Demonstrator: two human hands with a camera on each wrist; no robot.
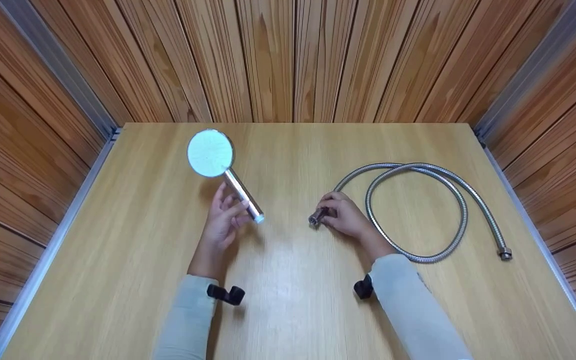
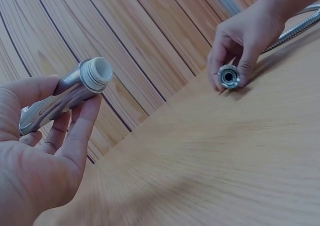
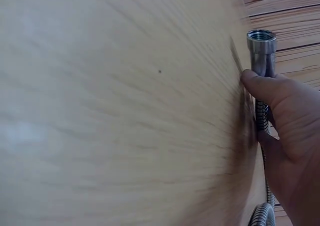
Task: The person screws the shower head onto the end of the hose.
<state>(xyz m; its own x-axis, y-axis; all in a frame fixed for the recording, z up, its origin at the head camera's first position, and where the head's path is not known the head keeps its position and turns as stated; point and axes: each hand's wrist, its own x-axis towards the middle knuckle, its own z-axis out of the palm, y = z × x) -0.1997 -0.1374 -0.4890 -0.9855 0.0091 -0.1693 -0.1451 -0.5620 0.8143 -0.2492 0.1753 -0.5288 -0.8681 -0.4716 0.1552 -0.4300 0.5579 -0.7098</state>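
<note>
My left hand [image 1: 223, 222] holds a shower head [image 1: 210, 153] by its chrome handle, above the table. Its round, pale face is turned up, and the handle slants down to the right. In the left wrist view the white threaded end [image 2: 100, 71] of the handle points toward the hose side. With thumb and fingers my right hand [image 1: 344, 214] pinches the metal end fitting [image 1: 316, 217] of a shower hose [image 1: 463, 210], close to the tabletop. The right wrist view shows the fitting's threaded opening [image 3: 262, 35]. Handle and fitting are apart.
The flexible metal hose lies looped on the wooden table [image 1: 288, 300] at the right, its other end nut [image 1: 505, 254] near the right edge. Wood-plank walls [image 1: 268, 60] enclose the back and sides. Black wrist mounts [image 1: 226, 294] sit on both sleeves.
</note>
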